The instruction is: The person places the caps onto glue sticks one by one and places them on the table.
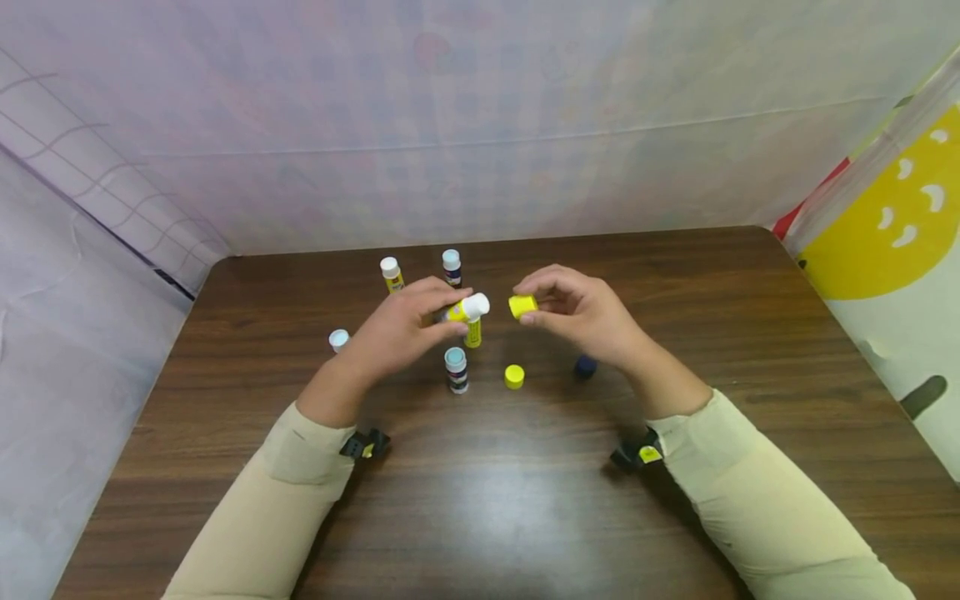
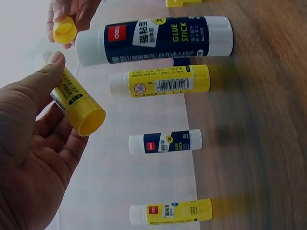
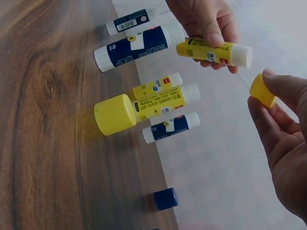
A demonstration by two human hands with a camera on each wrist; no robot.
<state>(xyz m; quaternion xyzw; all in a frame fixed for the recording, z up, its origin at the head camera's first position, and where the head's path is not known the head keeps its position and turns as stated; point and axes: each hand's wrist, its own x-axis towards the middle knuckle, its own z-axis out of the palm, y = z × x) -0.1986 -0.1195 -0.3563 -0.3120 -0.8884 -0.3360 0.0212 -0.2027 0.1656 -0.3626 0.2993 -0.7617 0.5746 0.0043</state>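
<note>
Your left hand grips a yellow cylindrical plastic glue stick above the brown wood-grain bench, its white end left exposed, seemingly to face the round yellow plastic cap your right hand pinches.

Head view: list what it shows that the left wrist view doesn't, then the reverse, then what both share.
Only in the head view: the beige sleeves, black wrist devices and the yellow patch with white marks.

Only in the left wrist view: a barcode on a standing yellow glue stick, and readable "GLUE STICK" lettering on the large navy glue stick.

In both: the left hand gripping a yellow-and-white glue stick, the right hand holding a yellow cap, and other glue sticks standing on the wooden table.
</note>
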